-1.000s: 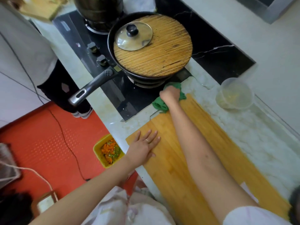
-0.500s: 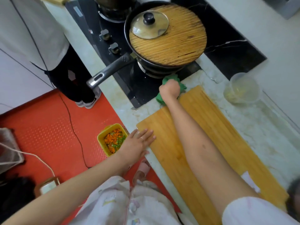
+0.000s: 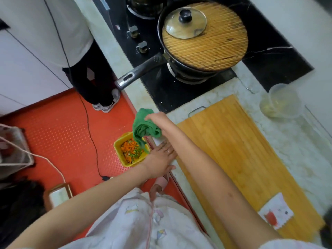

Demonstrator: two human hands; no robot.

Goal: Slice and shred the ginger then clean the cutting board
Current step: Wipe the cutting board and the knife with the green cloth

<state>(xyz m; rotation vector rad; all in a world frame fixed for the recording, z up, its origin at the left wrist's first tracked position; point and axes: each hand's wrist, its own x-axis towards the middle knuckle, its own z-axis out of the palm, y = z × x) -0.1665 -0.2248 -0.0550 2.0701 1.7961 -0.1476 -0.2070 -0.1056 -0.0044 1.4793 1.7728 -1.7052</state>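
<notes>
**Cutting board** [image 3: 233, 159]: bamboo, lies flat on the bench [image 3: 296, 150]. Its long axis runs from far-left to near-right. The surface shows no ginger or scraps.

**Green cloth** [image 3: 143, 128]: bunched and hanging off the bench's left edge, directly above the yellow bin [image 3: 128, 164] of orange and green scraps on the floor.

**Right hand** [image 3: 156, 119]: fingers curled round the cloth, holding it in the air, apart from the board.

**Left hand** [image 3: 159, 159]: palm down with fingers straight and together. It lies at the bench edge just beside the board's left long side and grips nothing.

**Clear tub** [image 3: 280, 103]: stands on the bench beyond the board's far-right corner. Its contents are pale yellow and too blurred to name.

**Governing relation**: the board lies to the right of the cloth hand. The left hand is nearer to it, but only the right carries the cloth.

**Stage, as judged**: cleaning, with the cloth likely being shaken out over the bin. Another wipe would mean a reach back to the right, then along the board's length.
</notes>
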